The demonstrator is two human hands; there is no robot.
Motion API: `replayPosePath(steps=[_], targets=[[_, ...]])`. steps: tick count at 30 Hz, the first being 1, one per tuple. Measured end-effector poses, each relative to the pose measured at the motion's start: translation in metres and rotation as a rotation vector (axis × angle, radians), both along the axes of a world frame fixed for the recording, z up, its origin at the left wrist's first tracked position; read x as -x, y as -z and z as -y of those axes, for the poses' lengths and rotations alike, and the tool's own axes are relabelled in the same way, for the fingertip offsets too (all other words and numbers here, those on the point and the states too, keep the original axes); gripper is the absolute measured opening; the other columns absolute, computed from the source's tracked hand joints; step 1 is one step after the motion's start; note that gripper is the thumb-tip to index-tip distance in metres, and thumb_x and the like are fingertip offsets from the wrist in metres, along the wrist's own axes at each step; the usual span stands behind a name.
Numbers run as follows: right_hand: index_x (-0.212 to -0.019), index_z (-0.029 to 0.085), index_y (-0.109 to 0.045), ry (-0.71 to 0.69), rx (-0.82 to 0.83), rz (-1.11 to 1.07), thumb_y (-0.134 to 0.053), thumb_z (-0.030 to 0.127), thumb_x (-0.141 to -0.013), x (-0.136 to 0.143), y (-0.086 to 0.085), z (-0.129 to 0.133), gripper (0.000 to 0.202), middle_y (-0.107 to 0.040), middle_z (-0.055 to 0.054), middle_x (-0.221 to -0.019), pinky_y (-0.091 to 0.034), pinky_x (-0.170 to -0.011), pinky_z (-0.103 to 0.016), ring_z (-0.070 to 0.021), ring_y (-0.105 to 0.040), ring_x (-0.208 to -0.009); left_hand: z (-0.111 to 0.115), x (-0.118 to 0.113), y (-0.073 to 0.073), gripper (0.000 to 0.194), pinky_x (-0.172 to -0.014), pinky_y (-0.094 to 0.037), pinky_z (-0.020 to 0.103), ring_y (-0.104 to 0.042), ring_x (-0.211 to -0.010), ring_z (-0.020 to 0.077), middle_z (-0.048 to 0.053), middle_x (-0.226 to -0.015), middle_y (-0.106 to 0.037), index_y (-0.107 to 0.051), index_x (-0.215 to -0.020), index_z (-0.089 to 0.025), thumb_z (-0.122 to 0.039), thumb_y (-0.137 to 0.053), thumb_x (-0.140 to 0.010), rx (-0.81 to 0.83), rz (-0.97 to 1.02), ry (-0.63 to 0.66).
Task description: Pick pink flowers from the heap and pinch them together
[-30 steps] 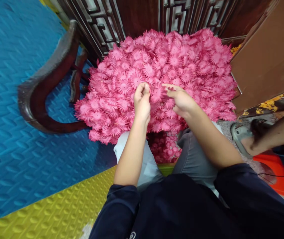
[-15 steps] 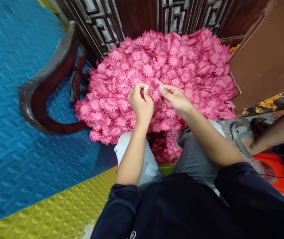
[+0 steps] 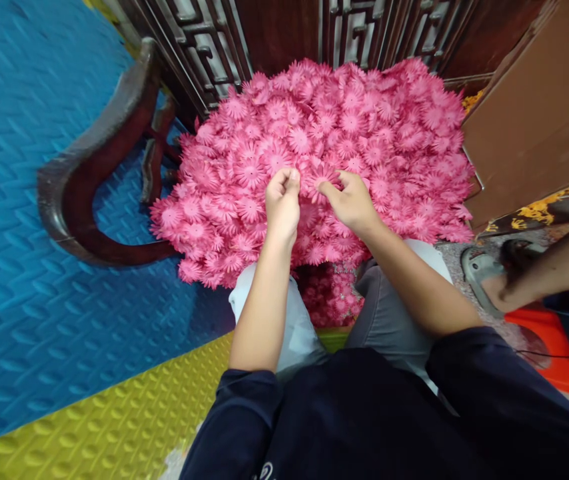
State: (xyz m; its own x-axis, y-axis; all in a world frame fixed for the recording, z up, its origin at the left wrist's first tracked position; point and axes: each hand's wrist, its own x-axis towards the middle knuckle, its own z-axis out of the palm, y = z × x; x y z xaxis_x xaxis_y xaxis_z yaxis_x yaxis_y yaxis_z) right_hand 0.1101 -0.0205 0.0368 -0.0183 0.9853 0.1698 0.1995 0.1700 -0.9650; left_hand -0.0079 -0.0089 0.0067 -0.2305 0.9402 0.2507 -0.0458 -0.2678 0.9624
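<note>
A wide heap of pink artificial flowers (image 3: 249, 175) lies in front of my knees. Over its near side I hold my left hand (image 3: 283, 203), thumb pressed to the curled forefinger; whatever sits in that pinch is too small to make out. A hand's width to the right, my right hand (image 3: 352, 201) has a single pink flower (image 3: 322, 181) by its edge between thumb and fingers. The flower faces up, its petals spread between my two hands.
A dark curved wooden chair arm (image 3: 79, 200) stands left, over blue matting (image 3: 9, 300). Behind the heap rises a dark lattice panel (image 3: 284, 33). At right are a brown cardboard sheet (image 3: 539, 100), yellow flowers (image 3: 539, 212) and another person's sandalled foot (image 3: 494, 290).
My right hand has turned, and the pink flower now shows spread out at its fingertips. My left fingers have closed into a tighter pinch and moved slightly right.
</note>
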Motion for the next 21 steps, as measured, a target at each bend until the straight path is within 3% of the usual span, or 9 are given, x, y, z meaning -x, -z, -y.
replayPosePath(steps=[2,4,6,8,11,16,21], targets=[[-0.055,0.021,-0.050,0.026,-0.016,0.075,-0.060,0.022,-0.078,-0.003,0.001,-0.003,0.025,-0.048,0.003,-0.056,-0.047,-0.079,-0.032,-0.0147,-0.052,-0.068,0.002,-0.001,0.000,0.046,-0.070,-0.045,0.028,-0.052,-0.069,0.0145,-0.001,-0.064,-0.043,-0.046,-0.068,-0.021,-0.063,-0.055,-0.085,-0.076,-0.071,-0.050],[-0.053,0.021,-0.045,0.090,-0.058,0.121,-0.062,0.022,-0.076,-0.011,0.005,-0.009,0.029,-0.048,0.002,-0.058,-0.047,-0.082,-0.033,-0.0156,-0.052,-0.071,0.001,0.005,-0.001,0.048,-0.077,-0.046,0.030,-0.055,-0.080,0.0162,0.001,-0.072,-0.049,-0.046,-0.073,-0.022,-0.067,-0.045,-0.089,-0.145,-0.115,-0.186],[-0.053,0.022,-0.043,0.185,-0.100,0.107,-0.064,0.024,-0.075,-0.024,0.010,-0.018,0.031,-0.050,0.000,-0.061,-0.047,-0.087,-0.035,-0.0171,-0.054,-0.078,-0.001,0.017,-0.003,0.045,-0.085,-0.044,0.033,-0.056,-0.092,0.0169,0.002,-0.082,-0.052,-0.047,-0.081,-0.023,-0.064,-0.033,-0.095,-0.201,-0.110,-0.378],[-0.057,0.022,-0.044,0.240,-0.079,0.019,-0.063,0.030,-0.077,-0.037,0.012,-0.024,0.029,-0.051,0.000,-0.063,-0.049,-0.086,-0.035,-0.0177,-0.056,-0.082,-0.005,0.031,-0.005,0.042,-0.084,-0.043,0.035,-0.056,-0.089,0.0158,0.002,-0.085,-0.051,-0.047,-0.084,-0.023,-0.060,-0.033,-0.096,-0.243,-0.120,-0.497],[-0.063,0.021,-0.050,0.189,0.107,-0.162,-0.065,0.032,-0.077,-0.043,0.009,-0.025,0.023,-0.053,0.002,-0.064,-0.051,-0.083,-0.035,-0.0155,-0.059,-0.078,-0.006,0.039,-0.009,0.046,-0.071,-0.040,0.035,-0.048,-0.070,0.0138,-0.001,-0.071,-0.044,-0.043,-0.075,-0.023,-0.065,-0.042,-0.092,-0.263,-0.222,-0.474],[-0.072,0.020,-0.058,0.014,0.337,-0.355,-0.072,0.033,-0.072,-0.026,-0.001,-0.012,0.019,-0.063,0.001,-0.070,-0.053,-0.075,-0.034,-0.0154,-0.063,-0.072,-0.001,0.022,-0.009,0.032,-0.078,-0.043,0.031,-0.054,-0.078,0.0148,0.000,-0.081,-0.057,-0.051,-0.082,-0.023,-0.053,-0.055,-0.090,-0.223,-0.328,-0.453],[-0.075,0.020,-0.059,-0.044,0.428,-0.411,-0.069,0.036,-0.074,-0.018,0.007,-0.013,0.018,-0.065,-0.001,-0.071,-0.049,-0.056,-0.029,-0.0130,-0.058,-0.059,-0.004,0.020,-0.004,0.018,-0.092,-0.046,0.037,-0.058,-0.092,0.0195,0.002,-0.090,-0.059,-0.054,-0.084,-0.022,-0.035,-0.067,-0.084,-0.200,-0.446,-0.515]])
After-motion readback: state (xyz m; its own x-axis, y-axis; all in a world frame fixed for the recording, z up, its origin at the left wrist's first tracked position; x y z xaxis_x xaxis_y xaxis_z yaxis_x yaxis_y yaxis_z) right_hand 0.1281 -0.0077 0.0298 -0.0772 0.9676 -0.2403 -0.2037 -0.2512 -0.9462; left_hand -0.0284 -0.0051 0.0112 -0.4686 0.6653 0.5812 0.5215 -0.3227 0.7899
